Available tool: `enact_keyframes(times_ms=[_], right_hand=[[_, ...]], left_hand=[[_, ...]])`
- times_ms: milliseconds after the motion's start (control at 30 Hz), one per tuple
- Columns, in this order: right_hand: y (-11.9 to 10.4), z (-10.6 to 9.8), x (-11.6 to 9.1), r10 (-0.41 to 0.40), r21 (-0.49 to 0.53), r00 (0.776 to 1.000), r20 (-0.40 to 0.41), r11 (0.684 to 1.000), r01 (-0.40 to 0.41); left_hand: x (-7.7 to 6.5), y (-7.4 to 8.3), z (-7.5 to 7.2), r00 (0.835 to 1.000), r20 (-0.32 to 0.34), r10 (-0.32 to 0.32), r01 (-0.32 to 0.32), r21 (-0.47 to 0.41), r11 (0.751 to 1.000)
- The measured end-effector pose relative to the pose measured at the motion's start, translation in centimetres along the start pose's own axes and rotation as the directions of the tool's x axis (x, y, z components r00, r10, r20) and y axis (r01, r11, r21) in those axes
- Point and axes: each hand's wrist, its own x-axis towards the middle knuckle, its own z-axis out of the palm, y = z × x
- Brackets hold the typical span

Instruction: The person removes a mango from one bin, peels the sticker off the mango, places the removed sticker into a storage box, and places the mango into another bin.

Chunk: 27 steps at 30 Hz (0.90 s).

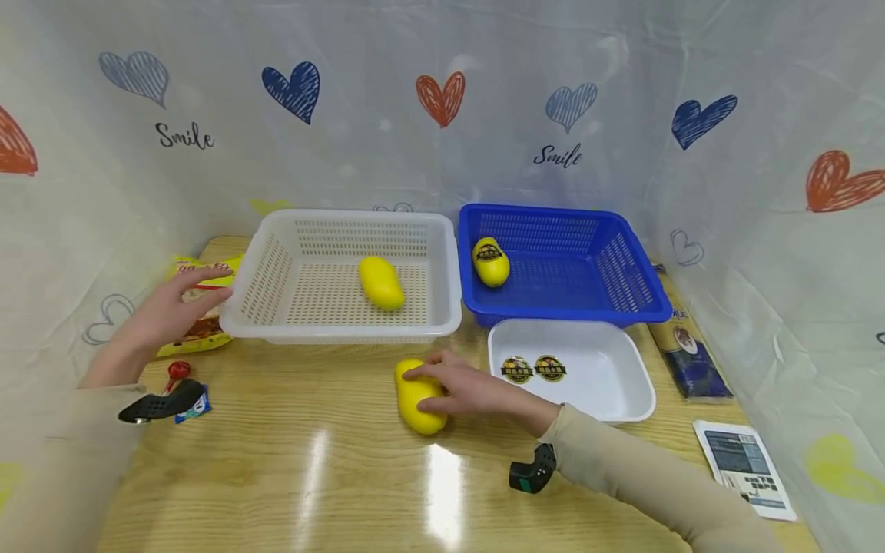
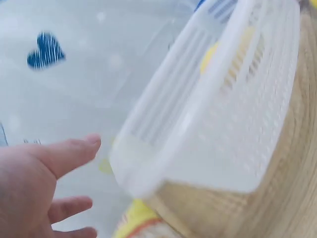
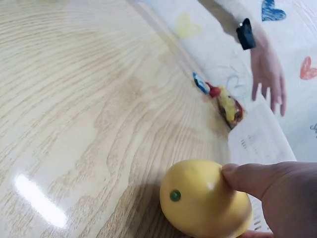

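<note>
On the table, my right hand point(image 1: 459, 384) grips a yellow mango point(image 1: 417, 403) between thumb and fingers. The mango's green stem end faces the right wrist view, where my thumb point(image 3: 262, 181) presses on its side. My left hand point(image 1: 166, 311) hovers by the left end of a white slatted basket point(image 1: 339, 331), its fingers spread and holding nothing. A second mango point(image 1: 382, 283) lies in that basket. A third mango point(image 1: 492, 269), bearing a black and gold sticker, is inside the blue basket point(image 1: 574, 315). Two similar stickers point(image 1: 534, 369) lie in the white tray point(image 1: 608, 392).
Behind my left hand lies a yellow food packet point(image 1: 200, 338), with a red lollipop point(image 1: 179, 370) and a small blue packet point(image 1: 193, 405) in front. A brown and blue bag point(image 1: 691, 353) and a white packet point(image 1: 747, 468) line the right edge. Heart-printed curtains enclose the table.
</note>
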Motion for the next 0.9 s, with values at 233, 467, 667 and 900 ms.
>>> enact_keyframes(times_ms=[233,467,667,900], right_hand=[[0.3,0.2,-0.5,-0.028,0.027,0.999,0.026,0.999,0.027],[0.1,-1.6,-2.6,-0.03,0.171,0.999,0.031,0.985,0.024],[-0.4,-5.4,-4.9,-0.044,0.291,0.999,0.02,0.956,0.036],[0.1,-9.5,-3.6,0.082,0.461,0.991,-0.104,0.887,-0.025]], left_hand=[[0.7,-4.6,0.6,0.999,0.032,-0.043,0.049,-0.202,0.978],[0.9,-5.8,1.4,0.999,0.038,0.01,0.0,-0.236,0.972],[1.1,-5.4,2.1,0.998,0.056,0.003,0.015,-0.323,0.946],[1.3,-5.0,2.6,0.998,0.061,0.007,0.016,-0.372,0.928]])
